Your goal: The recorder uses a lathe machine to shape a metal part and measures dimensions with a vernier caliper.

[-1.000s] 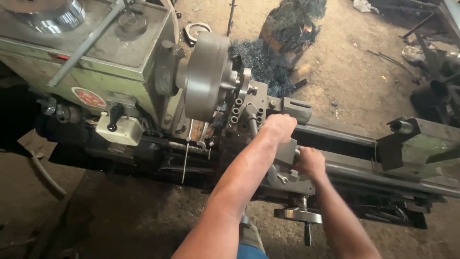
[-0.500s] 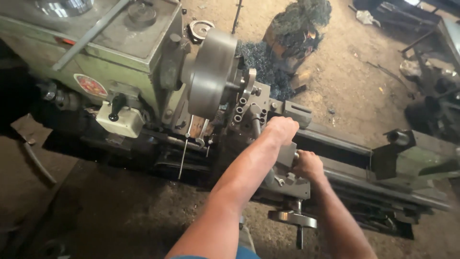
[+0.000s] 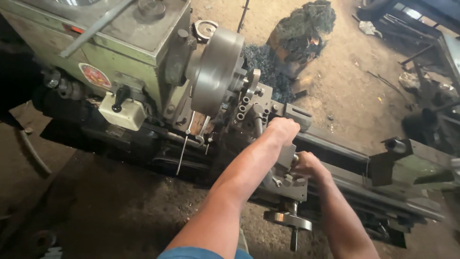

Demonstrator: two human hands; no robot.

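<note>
Little changed over the last second: left hand (image 3: 283, 129) still fisted on the tool post lever (image 3: 258, 121) beside the lathe chuck (image 3: 215, 72), right hand (image 3: 306, 164) still curled around a carriage handle, so adjustment apparently unfinished. Underneath, green lathe bed (image 3: 407, 168), handwheel (image 3: 287, 219) below the carriage; beyond, dirt floor (image 3: 345, 81) with a swarf pile (image 3: 302, 29).

The chuck (image 3: 215, 72) left of the hands is dull grey metal; the lathe body (image 3: 129, 57) has worn, matt green paint.

Chuck (image 3: 215, 72) left of carriage (image 3: 282, 158); tailstock (image 3: 412, 165) right.
</note>
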